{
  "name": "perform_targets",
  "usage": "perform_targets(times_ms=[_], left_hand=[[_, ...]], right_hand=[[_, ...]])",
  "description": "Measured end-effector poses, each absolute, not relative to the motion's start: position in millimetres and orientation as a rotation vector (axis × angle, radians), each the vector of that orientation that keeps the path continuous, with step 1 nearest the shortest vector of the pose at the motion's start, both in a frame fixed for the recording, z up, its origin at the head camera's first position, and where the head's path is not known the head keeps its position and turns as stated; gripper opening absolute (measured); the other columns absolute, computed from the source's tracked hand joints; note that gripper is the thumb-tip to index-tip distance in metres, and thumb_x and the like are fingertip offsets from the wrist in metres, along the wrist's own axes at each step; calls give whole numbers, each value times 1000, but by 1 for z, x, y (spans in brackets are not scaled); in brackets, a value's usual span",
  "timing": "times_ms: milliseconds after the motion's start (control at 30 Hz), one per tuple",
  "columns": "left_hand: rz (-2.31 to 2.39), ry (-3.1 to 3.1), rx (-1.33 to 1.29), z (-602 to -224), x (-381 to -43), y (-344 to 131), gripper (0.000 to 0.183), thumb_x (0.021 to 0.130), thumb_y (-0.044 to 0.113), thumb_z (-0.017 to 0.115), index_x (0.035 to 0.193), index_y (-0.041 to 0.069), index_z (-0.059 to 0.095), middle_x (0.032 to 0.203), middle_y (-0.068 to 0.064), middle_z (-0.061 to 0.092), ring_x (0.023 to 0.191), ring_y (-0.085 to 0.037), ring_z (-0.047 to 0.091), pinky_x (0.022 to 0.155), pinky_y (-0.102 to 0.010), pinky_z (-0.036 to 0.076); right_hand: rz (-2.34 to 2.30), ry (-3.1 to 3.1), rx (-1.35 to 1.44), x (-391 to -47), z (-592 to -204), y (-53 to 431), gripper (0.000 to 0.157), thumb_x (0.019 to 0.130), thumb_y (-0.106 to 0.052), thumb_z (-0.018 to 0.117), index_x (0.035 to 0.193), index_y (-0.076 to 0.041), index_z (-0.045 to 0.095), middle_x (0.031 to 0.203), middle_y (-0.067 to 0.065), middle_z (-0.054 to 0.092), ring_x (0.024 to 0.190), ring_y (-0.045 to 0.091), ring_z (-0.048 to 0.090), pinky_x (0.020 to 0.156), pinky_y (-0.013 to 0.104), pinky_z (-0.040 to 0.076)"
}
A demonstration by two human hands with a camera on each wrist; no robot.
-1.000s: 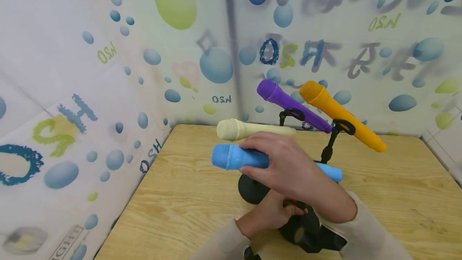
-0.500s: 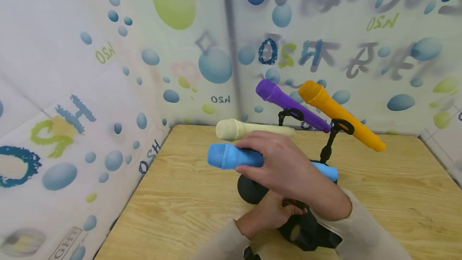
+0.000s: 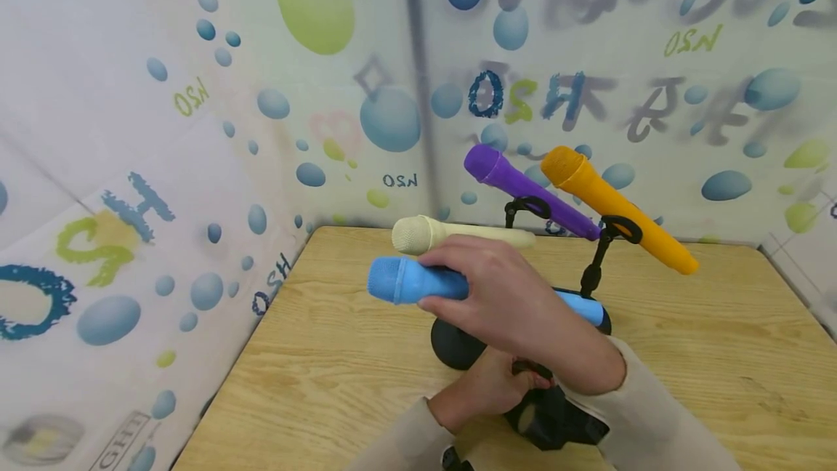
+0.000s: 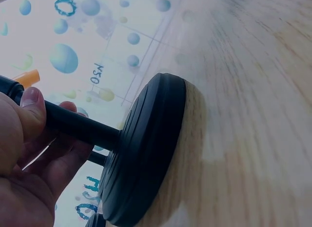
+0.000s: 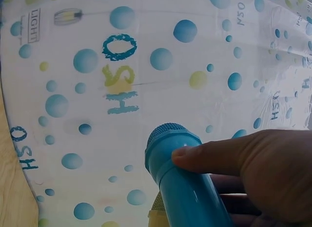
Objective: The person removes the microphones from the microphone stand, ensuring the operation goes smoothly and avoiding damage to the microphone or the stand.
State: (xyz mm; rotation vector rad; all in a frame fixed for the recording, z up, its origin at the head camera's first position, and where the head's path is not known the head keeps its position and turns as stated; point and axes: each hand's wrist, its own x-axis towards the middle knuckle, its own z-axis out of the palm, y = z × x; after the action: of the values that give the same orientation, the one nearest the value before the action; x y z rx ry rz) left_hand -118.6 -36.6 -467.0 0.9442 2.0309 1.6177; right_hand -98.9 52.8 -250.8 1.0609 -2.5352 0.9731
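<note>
My right hand grips a blue microphone around its handle, thumb on the near side and fingers over the top. The microphone lies nearly level, its mesh head pointing left; the right wrist view shows my thumb just below the head. Lower down and partly behind the right forearm, my left hand holds the pole of a black microphone stand. In the left wrist view, the stand's round base rests on the table. The right forearm hides the stand's upper part in the head view.
Behind the right hand is a cream microphone, with a black round base below it. Farther back, a purple microphone and an orange microphone sit tilted in black stands. A patterned wall covering borders the wooden table.
My right hand has shifted slightly left with the blue microphone, still holding it. The left hand keeps its grip on the stand, and the other microphones stay where they were.
</note>
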Motion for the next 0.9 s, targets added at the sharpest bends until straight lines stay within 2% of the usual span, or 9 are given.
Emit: perform_targets(times_ms=[167, 400, 633, 900], left_hand=[[1547, 2153, 998, -468, -119, -37, 34, 102, -7, 65, 134, 3, 69, 131, -12, 75, 116, 1, 69, 99, -17, 55], [1542, 2180, 1012, -469, -120, -37, 29, 103, 2, 70, 132, 5, 70, 131, -11, 73, 113, 4, 63, 98, -17, 53], [1542, 2154, 995, -470, -121, -41, 33, 106, 11, 69, 139, 8, 66, 137, -9, 69, 117, 2, 57, 105, -19, 46], [1585, 2069, 913, -470, -123, -42, 41, 107, 7, 64, 147, 9, 57, 144, -11, 61, 120, 2, 51, 108, -20, 40]], right_hand=[[982, -2529, 1083, -101, -250, 48, 33, 94, -20, 86, 124, -7, 79, 123, 6, 79, 114, 24, 74, 99, 46, 63], [964, -2527, 1107, -103, -249, 44, 35, 94, -21, 86, 125, -7, 78, 123, 5, 79, 113, 22, 74, 98, 44, 62], [938, -2569, 1104, -104, -246, 39, 37, 95, -22, 86, 128, -6, 77, 125, 6, 78, 113, 23, 72, 99, 44, 62], [877, -2550, 1175, -103, -241, 32, 37, 94, -24, 87, 125, -5, 77, 122, 7, 78, 110, 22, 72, 98, 42, 62]])
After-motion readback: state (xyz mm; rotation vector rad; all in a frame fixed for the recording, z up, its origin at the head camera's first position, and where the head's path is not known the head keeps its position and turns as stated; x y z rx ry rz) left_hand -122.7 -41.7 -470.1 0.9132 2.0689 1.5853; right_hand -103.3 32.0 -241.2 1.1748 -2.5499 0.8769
